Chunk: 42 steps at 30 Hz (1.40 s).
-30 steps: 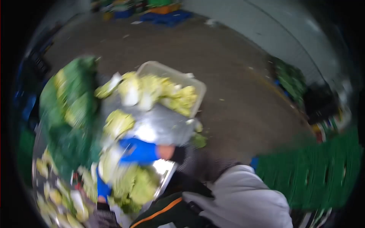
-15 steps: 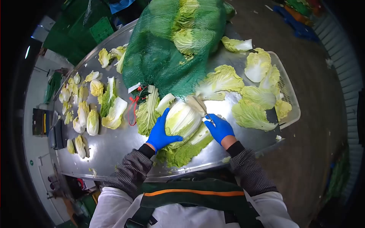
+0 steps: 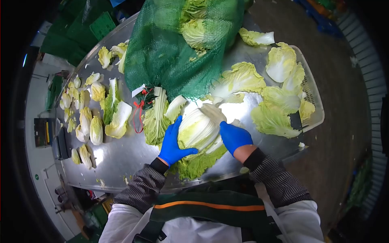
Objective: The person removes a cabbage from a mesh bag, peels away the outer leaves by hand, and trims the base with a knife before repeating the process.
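Cabbage [image 3: 196, 133] by the table's front edge [image 3: 227, 175] needed bracing: left fingers [image 3: 174, 128] spread against it; right fingers' [image 3: 227, 131] hold I couldn't tell.

Blue gloves [image 3: 236, 138] cover the hands [image 3: 172, 146] — black cuffs [image 3: 255, 158], orange-striped apron [image 3: 208, 199].

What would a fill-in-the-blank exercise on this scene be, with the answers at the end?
1. The left hand touching the cabbage head is gloved in ____.
2. The mesh bag on the metal table is colored ____.
3. The looped cord beside the mesh bag is colored ____.
4. The pale basket is on the person's ____ side.

Missing words: blue; green; red; right.
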Available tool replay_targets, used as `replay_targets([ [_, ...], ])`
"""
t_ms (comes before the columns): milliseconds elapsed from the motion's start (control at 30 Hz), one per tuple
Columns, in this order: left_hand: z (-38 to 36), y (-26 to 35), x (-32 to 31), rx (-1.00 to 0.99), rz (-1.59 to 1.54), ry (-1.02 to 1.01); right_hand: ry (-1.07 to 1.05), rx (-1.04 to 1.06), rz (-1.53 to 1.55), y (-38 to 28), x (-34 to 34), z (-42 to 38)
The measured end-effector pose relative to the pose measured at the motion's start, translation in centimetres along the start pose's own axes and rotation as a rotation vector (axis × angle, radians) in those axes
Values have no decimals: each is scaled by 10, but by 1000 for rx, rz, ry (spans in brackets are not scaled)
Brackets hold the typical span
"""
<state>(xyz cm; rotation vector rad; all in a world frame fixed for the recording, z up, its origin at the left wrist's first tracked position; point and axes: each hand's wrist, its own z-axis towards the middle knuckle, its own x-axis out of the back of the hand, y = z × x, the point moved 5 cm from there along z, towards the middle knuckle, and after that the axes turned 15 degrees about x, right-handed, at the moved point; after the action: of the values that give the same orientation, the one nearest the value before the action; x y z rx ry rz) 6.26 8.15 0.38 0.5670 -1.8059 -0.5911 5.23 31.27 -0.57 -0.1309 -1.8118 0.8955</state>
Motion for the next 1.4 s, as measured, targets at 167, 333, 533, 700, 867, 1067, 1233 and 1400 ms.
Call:
replay_targets([
  [167,0,-2,-1,-47,27,61,15,-44,-57,35,-35,4],
  [333,-8,-3,-1,-40,-73,75,-6,-125,102,20,1,0],
  [533,19,-21,0,144,-489,-121,177,-159,600,15,-33,19],
  [700,34,-16,2,256,-561,-274,234,-312,805,5,-33,24],
  [867,25,25,20,175,65,156,365,-305,818,9,-63,-10],
  [1067,27,56,-12,120,173,124,644,-187,947,-18,-50,-45],
  [1233,56,-11,4,477,-1087,-543,769,45,789,-15,14,-54],
  [1400,9,1,10,403,-1791,-547,339,-44,252,-23,52,-36],
])
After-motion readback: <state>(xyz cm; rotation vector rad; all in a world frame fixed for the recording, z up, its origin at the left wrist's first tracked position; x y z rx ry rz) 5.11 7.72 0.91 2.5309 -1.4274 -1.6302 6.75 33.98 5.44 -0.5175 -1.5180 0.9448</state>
